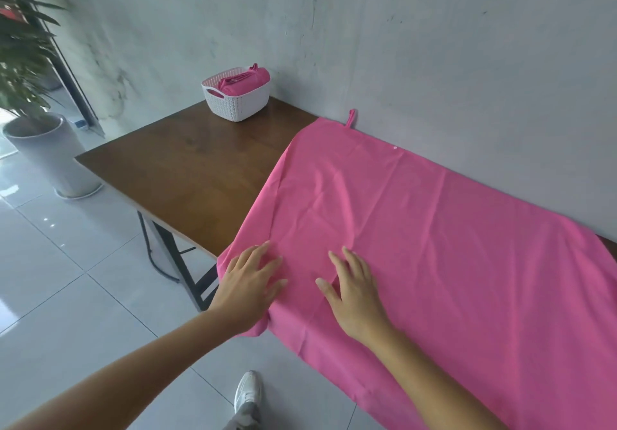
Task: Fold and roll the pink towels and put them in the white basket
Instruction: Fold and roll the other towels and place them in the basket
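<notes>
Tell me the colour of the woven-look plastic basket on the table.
White, seen in the head view: the woven-look plastic basket holds rolled pink towels.

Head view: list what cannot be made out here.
- Pink towel: its right end is cut off by the frame edge.
- Rolled towels in the white basket: their count is hidden by the basket wall.
- Table: its right part is covered by the spread towel.
- Plant: cropped at the left edge.

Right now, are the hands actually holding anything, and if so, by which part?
Nothing is held. The left hand and right hand lie flat, fingers spread, on the pink towel near its left end at the table's front edge.
</notes>
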Available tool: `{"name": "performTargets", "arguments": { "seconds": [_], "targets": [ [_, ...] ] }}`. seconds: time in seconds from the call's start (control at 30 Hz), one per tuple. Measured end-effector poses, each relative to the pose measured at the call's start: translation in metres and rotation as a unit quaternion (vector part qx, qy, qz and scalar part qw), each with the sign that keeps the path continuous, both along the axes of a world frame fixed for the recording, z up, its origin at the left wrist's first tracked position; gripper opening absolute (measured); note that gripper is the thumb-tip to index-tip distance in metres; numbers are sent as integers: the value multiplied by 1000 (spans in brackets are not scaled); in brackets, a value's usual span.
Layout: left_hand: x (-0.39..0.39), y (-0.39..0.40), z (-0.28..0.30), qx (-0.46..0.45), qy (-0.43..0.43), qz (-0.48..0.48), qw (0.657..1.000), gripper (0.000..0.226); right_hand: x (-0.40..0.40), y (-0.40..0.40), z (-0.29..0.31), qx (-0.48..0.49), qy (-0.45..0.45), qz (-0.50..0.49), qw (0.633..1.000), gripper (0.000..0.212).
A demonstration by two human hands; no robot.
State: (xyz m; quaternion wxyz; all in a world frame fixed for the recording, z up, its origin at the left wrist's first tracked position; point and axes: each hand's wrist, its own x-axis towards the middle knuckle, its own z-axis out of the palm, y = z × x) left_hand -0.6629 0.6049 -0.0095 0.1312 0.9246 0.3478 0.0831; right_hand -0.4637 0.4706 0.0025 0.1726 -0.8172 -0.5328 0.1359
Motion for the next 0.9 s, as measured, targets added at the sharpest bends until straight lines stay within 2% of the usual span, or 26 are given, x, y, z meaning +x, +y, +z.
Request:
{"name": "performTargets", "arguments": {
  "seconds": [0.13, 0.3, 0.37, 0.47, 0.57, 0.7, 0.8, 0.9],
  "targets": [
    [-6, -27, 1, -29, 40, 56, 997, 97, -11, -7, -19, 9, -31, -1, 999, 104],
    [8, -39, 13, -92, 33, 138, 986, 108, -13, -11, -26, 15, -81, -5, 997, 86],
    [11, -39, 15, -104, 21, 152, 983, 104, -12, -11, -26, 17, -89, -5, 996, 83],
    [4, -33, 19, -99, -10, 169, 981, 92, -12, -12, -26, 20, -89, -3, 996, 89],
    [-21, -19, 21, -86, -25, 182, 979, 93, -14, -11, -26, 24, -92, -6, 995, 92],
    [-54, 10, 21, -53, 0, 179, 982, 107, -14, -11, -26, 21, -97, -4, 995, 93],
    [-70, 39, 24, -41, 30, 184, 982, 99, -14, -11, -27, 28, -101, -7, 994, 91],
    [-81, 61, 27, -49, 65, 198, 977, 82, -14, -11, -27, 25, -106, -6, 994, 89]
  ]
}}
